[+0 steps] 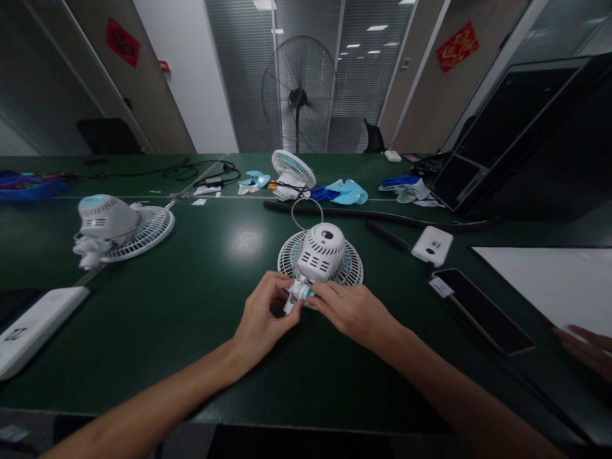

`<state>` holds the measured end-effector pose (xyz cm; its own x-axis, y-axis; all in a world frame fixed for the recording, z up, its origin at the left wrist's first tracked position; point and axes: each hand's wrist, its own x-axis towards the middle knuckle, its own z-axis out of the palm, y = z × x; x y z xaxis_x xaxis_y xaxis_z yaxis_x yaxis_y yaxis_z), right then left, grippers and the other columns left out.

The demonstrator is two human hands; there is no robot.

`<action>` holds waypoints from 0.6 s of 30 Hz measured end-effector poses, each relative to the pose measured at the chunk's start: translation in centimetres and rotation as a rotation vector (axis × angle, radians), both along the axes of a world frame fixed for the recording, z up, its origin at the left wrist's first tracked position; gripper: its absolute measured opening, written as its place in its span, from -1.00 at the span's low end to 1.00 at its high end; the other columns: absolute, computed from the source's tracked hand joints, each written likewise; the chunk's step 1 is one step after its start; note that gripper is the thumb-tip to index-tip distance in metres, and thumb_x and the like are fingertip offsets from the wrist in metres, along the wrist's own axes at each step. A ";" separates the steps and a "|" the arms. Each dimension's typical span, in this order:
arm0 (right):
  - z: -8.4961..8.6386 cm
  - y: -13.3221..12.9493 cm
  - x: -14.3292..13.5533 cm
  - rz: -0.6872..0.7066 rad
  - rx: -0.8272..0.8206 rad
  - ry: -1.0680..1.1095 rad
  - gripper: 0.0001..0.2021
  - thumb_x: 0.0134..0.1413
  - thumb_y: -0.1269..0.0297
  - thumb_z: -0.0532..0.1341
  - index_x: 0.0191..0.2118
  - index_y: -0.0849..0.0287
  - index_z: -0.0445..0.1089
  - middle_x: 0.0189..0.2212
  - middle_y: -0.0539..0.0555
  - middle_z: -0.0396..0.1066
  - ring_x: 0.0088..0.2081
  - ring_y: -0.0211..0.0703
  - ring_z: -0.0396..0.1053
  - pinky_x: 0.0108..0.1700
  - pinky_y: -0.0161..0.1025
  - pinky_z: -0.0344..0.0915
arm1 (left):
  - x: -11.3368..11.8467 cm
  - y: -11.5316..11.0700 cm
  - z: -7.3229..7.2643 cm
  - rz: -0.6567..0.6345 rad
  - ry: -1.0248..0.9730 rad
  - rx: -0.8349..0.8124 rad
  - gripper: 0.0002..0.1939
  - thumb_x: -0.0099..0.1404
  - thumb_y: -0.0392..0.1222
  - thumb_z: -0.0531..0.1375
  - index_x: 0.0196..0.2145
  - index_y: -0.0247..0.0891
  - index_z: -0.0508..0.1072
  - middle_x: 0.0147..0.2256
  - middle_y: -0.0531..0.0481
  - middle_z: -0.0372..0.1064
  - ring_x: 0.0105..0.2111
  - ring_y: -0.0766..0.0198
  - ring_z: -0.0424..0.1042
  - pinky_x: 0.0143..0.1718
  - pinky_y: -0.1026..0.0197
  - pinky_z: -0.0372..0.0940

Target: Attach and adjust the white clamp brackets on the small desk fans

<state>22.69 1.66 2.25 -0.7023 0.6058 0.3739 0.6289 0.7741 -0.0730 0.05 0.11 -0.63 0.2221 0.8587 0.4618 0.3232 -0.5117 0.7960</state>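
Observation:
A small white fan lies grille-down on the dark green table, its motor housing (321, 250) facing up and its round grille (354, 266) spread beneath. At the near side of the housing is a white clip mount (295, 288) with a light blue knob (305, 292). My left hand (262, 309) is closed around the clip mount from the left, thumb below and fingers above. From the right, my right hand (354, 312) pinches the light blue knob between thumb and fingers. A thin pale cable (308, 203) loops behind the housing.
Another fan (109, 220) lies at left; a third fan (291, 172) stands farther back beside blue blades (347, 191). A black tube (382, 215) crosses behind my fan. At right are a white power bank (431, 246), a phone (482, 309) and another person's hand (588, 347).

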 end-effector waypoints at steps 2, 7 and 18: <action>0.1 0.1 0.2 0.042 -0.019 0.020 -0.72 0.51 0.22 0.03 -0.06 0.26 0.43 -0.28 0.13 0.51 -0.35 -0.14 0.47 -0.42 -0.22 0.30 | 0.0 0.0 0.0 -0.003 -0.003 -0.009 -0.73 0.34 -0.32 0.30 -0.03 -0.20 0.42 -0.04 -0.08 0.34 -0.22 0.25 0.47 -0.27 0.20 0.50; -0.1 0.2 0.3 0.093 -0.128 0.157 -0.75 0.48 0.31 0.04 -0.08 0.24 0.45 -0.26 0.15 0.53 -0.28 -0.12 0.50 -0.34 -0.21 0.37 | 0.0 -0.1 0.0 -0.003 -0.004 -0.013 -0.74 0.34 -0.30 0.30 -0.03 -0.21 0.41 -0.03 -0.08 0.34 -0.22 0.26 0.48 -0.25 0.19 0.52; 0.5 -0.8 -0.9 -0.136 -0.645 0.429 -0.71 0.42 0.08 0.16 -0.11 0.19 0.49 -0.37 0.06 0.54 -0.48 -0.24 0.48 -0.50 -0.31 0.36 | 0.1 0.1 0.1 0.031 0.002 0.007 -0.75 0.33 -0.30 0.30 -0.05 -0.22 0.42 -0.04 -0.09 0.35 -0.24 0.26 0.49 -0.27 0.19 0.54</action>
<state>21.83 0.86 2.72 -0.4806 0.8655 0.1409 0.5303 0.4148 -0.7394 0.13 0.19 -0.50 0.1963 0.8620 0.4673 0.3410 -0.5069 0.7917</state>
